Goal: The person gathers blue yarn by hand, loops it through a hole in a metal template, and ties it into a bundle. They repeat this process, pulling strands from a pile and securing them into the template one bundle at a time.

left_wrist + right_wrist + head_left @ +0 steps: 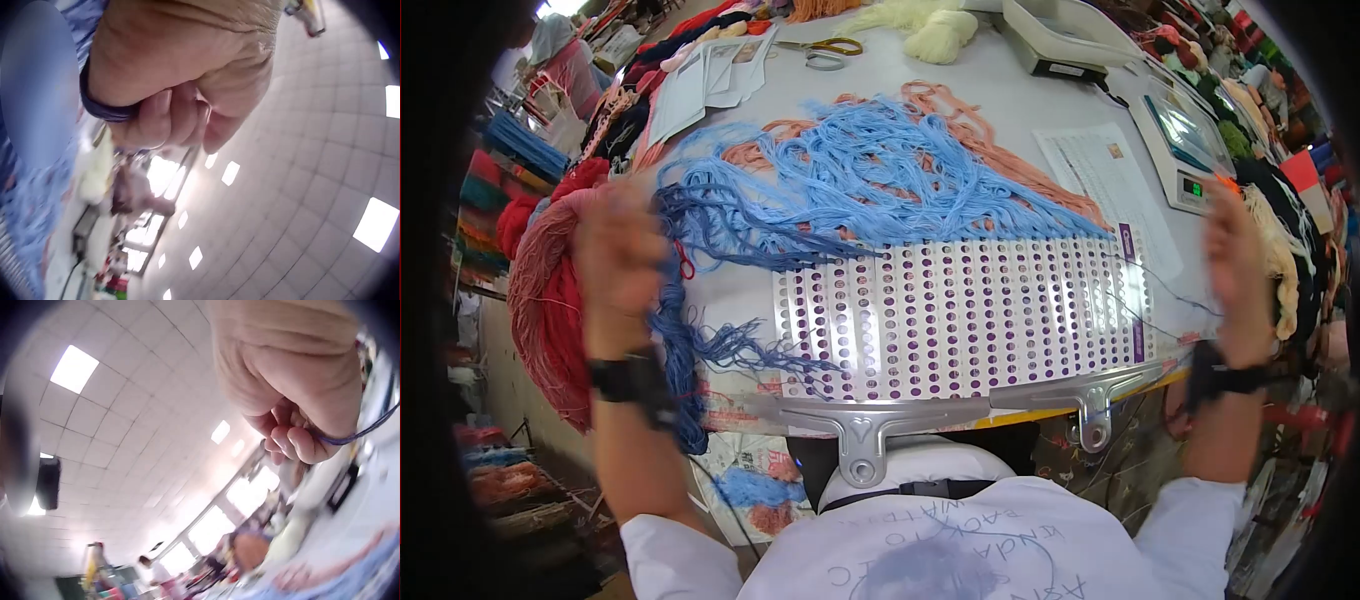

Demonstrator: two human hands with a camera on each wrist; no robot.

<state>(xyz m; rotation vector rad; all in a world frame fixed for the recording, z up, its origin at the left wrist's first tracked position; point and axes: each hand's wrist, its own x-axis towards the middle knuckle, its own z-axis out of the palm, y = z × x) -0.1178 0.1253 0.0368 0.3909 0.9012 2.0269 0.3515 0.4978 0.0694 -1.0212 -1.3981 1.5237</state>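
Observation:
My left hand (622,250) is raised beside the left end of the table, blurred in the head view. In the left wrist view its fingers curl round dark blue thread (109,112). Across the table, my right hand (1238,265) is raised near the right edge; its fingers pinch dark blue thread (369,430) that trails away. Between the hands lies a white punched thread card (960,300) with rows of holes. Light blue thread (870,160) fans from its far edge, over peach thread (1020,165). Dark blue skeins (740,220) hang at its left.
Silver metal clamps (865,425) line the near table edge. A digital scale (1190,150) stands at the right, near a printed sheet (1090,160). Scissors (835,46) and cream yarn (940,38) lie at the back. Red-pink yarn (550,290) hangs at the left.

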